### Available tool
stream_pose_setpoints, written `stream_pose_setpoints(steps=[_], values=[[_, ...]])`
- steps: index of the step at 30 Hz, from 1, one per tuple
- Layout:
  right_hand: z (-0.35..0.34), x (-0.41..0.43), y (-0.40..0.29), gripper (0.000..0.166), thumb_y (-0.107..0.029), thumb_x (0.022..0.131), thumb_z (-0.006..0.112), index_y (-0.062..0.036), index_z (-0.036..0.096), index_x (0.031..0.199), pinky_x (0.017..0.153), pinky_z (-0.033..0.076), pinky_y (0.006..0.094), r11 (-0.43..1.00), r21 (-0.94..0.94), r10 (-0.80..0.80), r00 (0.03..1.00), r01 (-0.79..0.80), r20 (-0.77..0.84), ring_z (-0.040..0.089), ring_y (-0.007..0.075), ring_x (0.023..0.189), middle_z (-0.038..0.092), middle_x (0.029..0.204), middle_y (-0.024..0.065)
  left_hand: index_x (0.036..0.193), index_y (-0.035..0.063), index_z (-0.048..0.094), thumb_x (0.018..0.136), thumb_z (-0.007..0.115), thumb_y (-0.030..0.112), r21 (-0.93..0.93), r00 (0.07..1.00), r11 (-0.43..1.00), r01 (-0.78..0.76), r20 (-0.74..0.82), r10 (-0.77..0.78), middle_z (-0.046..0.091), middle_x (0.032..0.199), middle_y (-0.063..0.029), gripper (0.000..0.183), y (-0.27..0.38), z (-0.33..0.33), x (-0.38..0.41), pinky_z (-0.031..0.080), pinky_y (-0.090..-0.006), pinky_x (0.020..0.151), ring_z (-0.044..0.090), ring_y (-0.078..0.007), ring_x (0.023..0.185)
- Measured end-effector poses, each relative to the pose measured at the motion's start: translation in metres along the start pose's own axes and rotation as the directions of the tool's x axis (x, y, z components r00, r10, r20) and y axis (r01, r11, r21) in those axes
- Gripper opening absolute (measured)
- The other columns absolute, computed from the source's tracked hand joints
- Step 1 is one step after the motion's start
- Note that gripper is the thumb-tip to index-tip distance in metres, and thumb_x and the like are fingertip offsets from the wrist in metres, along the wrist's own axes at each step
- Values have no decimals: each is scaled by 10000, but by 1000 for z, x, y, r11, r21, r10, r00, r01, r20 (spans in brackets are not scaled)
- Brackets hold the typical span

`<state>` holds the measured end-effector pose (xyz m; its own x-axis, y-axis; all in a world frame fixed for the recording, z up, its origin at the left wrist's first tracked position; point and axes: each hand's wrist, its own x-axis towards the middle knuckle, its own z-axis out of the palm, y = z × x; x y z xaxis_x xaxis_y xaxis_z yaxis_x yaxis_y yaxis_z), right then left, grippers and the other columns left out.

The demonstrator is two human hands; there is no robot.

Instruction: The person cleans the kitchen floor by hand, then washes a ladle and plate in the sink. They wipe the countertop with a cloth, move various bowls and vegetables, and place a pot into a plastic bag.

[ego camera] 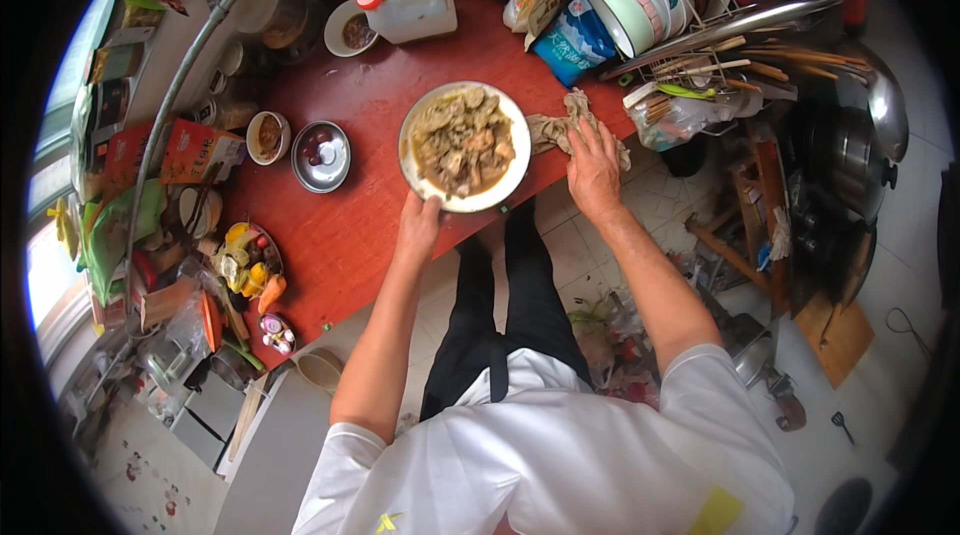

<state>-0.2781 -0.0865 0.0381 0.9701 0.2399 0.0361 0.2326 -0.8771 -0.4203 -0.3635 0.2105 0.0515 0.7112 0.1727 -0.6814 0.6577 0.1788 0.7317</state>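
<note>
My left hand (420, 221) grips the near rim of a round white dish (523, 152), its thumb over the edge. Chunks of cooked food (465, 141) in brown broth fill the dish, which is at the front of the red tabletop (360, 242). To the right, my right hand (592, 167) lies on a crumpled beige cloth (551, 131) at the table edge, fingers stretched over it. Whether those fingers pinch the cloth cannot be seen. Left of the dish stands a metal bowl (321, 179) with a few dark red round pieces in it.
A small sauce bowl (268, 137), a plate of vegetables (255, 265) and a garlic dish (277, 334) sit on the left. Behind are a red-capped plastic jug (412, 8) and a blue bag (574, 40). Bowls (626, 6) and chopsticks (772, 59) crowd the right.
</note>
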Motion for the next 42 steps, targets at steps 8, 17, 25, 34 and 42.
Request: stream_pose_setpoints(steps=[8, 17, 25, 34, 42], values=[[11, -3, -3, 467, -14, 801, 621, -9, 576, 1266, 1109, 335, 517, 1000, -13, 18, 1000, -18, -14, 383, 427, 1330, 462, 1434, 151, 1210, 80, 534, 976, 469, 152, -57, 1000, 998, 28, 3, -28, 629, 1045, -8, 253, 14, 47, 64, 461, -231, 674, 550, -80, 836], [7, -4, -6, 543, -13, 773, 602, 6, 544, 1313, 1132, 304, 503, 999, -55, 7, 997, -3, 74, 327, 437, 1377, 409, 1481, 166, 1204, 55, 537, 1036, 428, 237, 109, 1000, 994, -9, 30, 5, 670, 1045, -32, 271, 22, 52, 86, 505, -258, 674, 657, -120, 822], [9, -7, -26, 590, -30, 813, 606, 24, 452, 1380, 1130, 297, 521, 995, -91, 41, 991, -30, 126, 294, 462, 1386, 335, 1513, 216, 1135, -47, 563, 1047, 421, 340, 217, 999, 976, 3, 36, -11, 717, 913, -136, 422, 18, -11, 33, 524, -302, 687, 677, -158, 746], [41, -31, -101, 572, -54, 794, 643, 50, 480, 1333, 1143, 281, 506, 972, -190, 164, 978, -138, 130, 350, 484, 1338, 383, 1472, 265, 1154, 77, 586, 1024, 457, 340, -52, 961, 988, 145, -230, -153, 729, 988, -70, 321, 10, -176, -6, 457, -227, 637, 665, -93, 773], [88, -54, -209, 479, -61, 859, 518, 36, 501, 1328, 1101, 327, 555, 958, -270, 167, 954, -98, 249, 380, 463, 1325, 372, 1497, 237, 1183, 63, 572, 1028, 476, 333, -19, 986, 991, 136, -91, -137, 713, 1006, -60, 325, 11, -226, -36, 460, -221, 673, 651, -83, 800]])
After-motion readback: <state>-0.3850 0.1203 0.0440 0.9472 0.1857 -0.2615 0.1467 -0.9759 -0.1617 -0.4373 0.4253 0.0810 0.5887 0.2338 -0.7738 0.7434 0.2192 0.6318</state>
